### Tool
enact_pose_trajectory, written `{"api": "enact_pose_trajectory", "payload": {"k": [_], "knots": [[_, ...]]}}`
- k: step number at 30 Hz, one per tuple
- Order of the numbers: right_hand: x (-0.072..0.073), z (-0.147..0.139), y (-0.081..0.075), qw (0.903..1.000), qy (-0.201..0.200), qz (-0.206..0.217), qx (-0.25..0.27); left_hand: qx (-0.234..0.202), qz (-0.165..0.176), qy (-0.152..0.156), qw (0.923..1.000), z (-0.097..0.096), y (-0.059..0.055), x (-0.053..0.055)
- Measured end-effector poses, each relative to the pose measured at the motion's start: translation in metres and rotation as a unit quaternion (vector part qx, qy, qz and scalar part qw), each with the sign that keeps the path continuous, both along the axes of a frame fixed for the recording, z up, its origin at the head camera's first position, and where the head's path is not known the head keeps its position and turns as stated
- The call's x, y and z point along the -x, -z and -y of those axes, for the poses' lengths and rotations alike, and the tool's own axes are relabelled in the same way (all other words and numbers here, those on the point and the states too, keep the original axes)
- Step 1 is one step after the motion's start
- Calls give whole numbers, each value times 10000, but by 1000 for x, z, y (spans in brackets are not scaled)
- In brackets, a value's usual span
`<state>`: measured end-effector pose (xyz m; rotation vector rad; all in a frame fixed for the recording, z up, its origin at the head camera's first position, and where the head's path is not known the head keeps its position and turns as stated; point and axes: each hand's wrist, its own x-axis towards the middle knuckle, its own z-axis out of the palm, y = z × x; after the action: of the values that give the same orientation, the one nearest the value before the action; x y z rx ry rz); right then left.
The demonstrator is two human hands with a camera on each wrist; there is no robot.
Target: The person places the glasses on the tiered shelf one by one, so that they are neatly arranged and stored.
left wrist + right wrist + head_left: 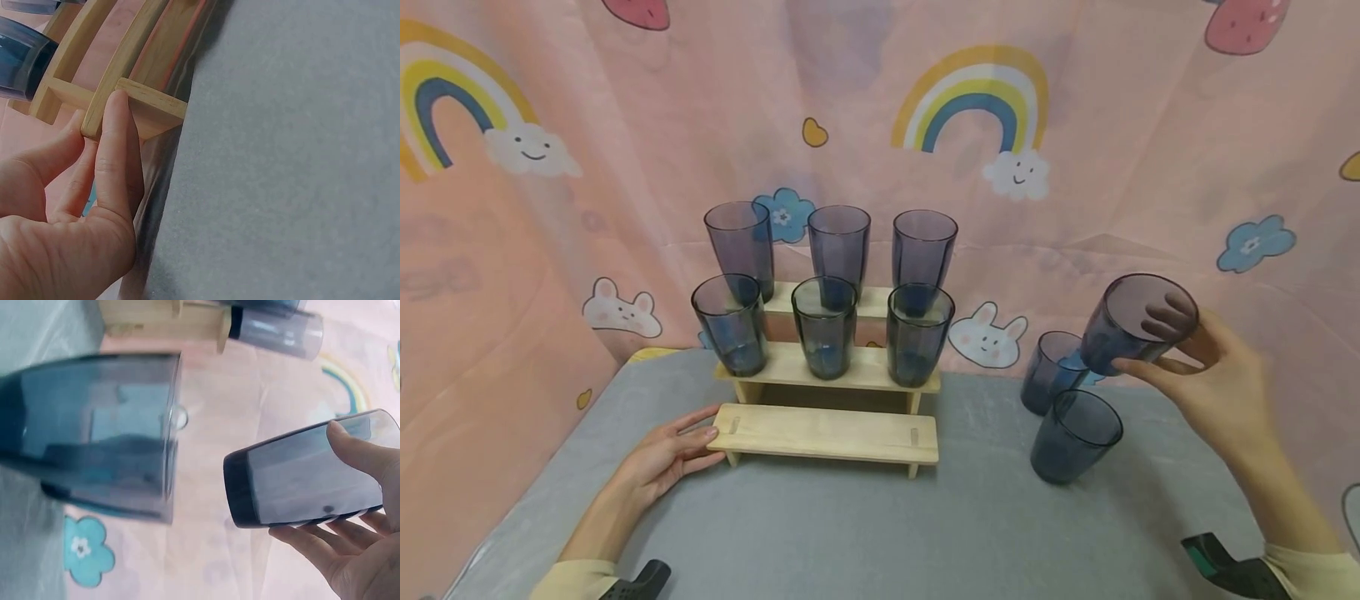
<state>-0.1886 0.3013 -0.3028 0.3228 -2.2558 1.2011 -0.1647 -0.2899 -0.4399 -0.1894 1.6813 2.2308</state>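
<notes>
My right hand [1221,379] holds a dark tinted drinking glass [1131,321] up in the air, thumb on one side and fingers round the other. In the right wrist view this glass [306,472] lies sideways across the picture. Two more tinted glasses, a near one [1075,437] and a far one [1051,373], stand on the table just below it. At the lowest step of a stepped wooden stand [827,433], my left hand [662,458] pinches the left end. In the left wrist view the thumb and fingertips lie on either side of the board's end [100,106].
Three glasses stand on the stand's middle step, among them one at left [730,325], and three on the top step, including one at right [925,250]. A grey cloth [880,533] covers the table. Behind hangs a pink printed curtain [1112,167].
</notes>
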Motion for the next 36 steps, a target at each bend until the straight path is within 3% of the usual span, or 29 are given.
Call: {"api": "enact_pose_trajectory", "payload": {"k": [7, 13, 17, 22, 28, 31, 36], "knots": [[-8, 22, -1, 9990, -440, -108, -39, -34, 10, 23, 10000, -1, -1, -1], [-11, 38, 1, 9979, -621, 101, -131, 8, 80, -24, 10000, -1, -1, -1], [-12, 48, 3, 9949, -981, 176, 137, -22, 98, -18, 9999, -1, -2, 0], [-14, 63, 7, 9807, -1769, 212, 812, -32, 112, -35, 9999, -2, -3, 0], [-17, 81, 13, 9633, -2412, 178, 1166, -122, 129, -27, 9998, -1, -2, 0], [-18, 91, 16, 9513, -2712, 231, 1449, -135, 141, -37, 9998, -2, -2, 0], [-17, 112, 25, 9401, -2996, 169, 1620, -122, 146, -30, 9998, 0, -1, 1]]}}
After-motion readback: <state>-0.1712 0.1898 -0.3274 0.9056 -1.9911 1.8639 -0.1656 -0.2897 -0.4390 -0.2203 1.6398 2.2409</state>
